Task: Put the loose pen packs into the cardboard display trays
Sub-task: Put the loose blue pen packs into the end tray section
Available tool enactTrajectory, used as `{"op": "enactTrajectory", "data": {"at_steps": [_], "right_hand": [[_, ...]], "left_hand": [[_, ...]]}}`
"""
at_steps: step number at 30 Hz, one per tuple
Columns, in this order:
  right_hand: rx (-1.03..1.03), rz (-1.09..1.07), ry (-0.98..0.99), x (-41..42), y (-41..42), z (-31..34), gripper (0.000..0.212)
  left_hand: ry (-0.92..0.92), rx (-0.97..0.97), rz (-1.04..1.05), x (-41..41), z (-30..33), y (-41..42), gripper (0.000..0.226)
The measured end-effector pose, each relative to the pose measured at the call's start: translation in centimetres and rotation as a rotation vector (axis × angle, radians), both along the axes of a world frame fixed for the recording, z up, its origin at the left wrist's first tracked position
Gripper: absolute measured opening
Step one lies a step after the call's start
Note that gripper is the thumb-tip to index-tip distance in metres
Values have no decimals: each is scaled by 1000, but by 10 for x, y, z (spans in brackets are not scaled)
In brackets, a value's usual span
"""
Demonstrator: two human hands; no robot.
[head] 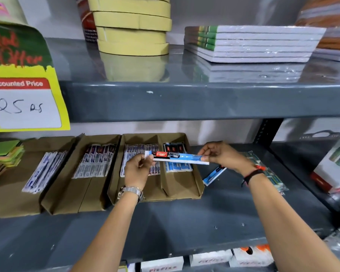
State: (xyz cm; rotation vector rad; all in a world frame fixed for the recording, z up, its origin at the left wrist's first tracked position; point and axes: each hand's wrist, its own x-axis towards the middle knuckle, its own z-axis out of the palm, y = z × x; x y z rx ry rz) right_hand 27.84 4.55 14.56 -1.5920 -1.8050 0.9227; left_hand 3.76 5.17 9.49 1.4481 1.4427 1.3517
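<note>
A blue and white pen pack (183, 157) with a red label is held level between both hands. My left hand (138, 168) pinches its left end and my right hand (222, 156) pinches its right end. It hovers over the right compartment of a cardboard display tray (196, 183), where several matching blue packs (178, 166) lie. The tray's left compartment holds white packs (130, 154). Another loose blue pen pack (214, 175) lies on the grey shelf (185, 222) just right of the tray, under my right wrist.
Two more cardboard trays (82, 193) with pen packs sit to the left. Clear-wrapped packs (273, 177) lie at the right, next to a white box (336, 167). The upper shelf edge (185, 103) overhangs, bearing tape rolls and notebooks. A yellow price sign (26, 99) hangs at left.
</note>
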Motion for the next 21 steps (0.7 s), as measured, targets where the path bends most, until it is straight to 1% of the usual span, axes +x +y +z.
{"op": "enactTrajectory", "data": {"at_steps": [3,5,6,7,8,9,10,11,12,14,15,16,17,18,19,21], "right_hand": [[-6,-36,83,2,-2,-5,11],[-4,-79,169,0,-3,-9,19],[13,-133,227,-2,-2,-13,19],[29,-201,305,-4,-1,-17,19],[37,-275,390,-8,2,-22,23],[36,-344,470,-12,4,-26,28],[26,-399,528,-18,8,-31,33],[13,-441,568,-25,12,-37,33],[-4,-478,578,-32,17,-43,29],[-33,-556,537,-48,29,-57,13],[-41,-586,494,-56,34,-64,13],[-51,-610,442,-63,38,-71,15],[-57,-631,387,-70,42,-76,17],[-67,-647,337,-75,45,-80,18],[-82,-658,303,-78,47,-83,19],[-118,-669,292,-83,54,-89,20]], "left_hand": [[-7,-15,-17,-3,-2,0,26],[-65,-19,-25,-3,-3,-2,17],[-91,-29,-26,-3,-7,-4,13],[-75,-48,-24,-4,-13,-5,12],[4,-78,-26,-6,-22,-6,17],[155,-128,-40,-7,-32,-8,30],[353,-190,-65,-10,-44,-11,43],[544,-237,-80,-12,-54,-16,53],[681,-254,-94,-14,-65,-21,63],[806,-220,-155,-16,-83,-28,95],[862,-206,-194,-16,-90,-30,109],[925,-189,-217,-16,-97,-30,111],[971,-167,-222,-16,-102,-30,99],[993,-147,-220,-17,-106,-29,83],[982,-133,-217,-16,-108,-28,71],[953,-108,-203,-16,-110,-27,67]]}}
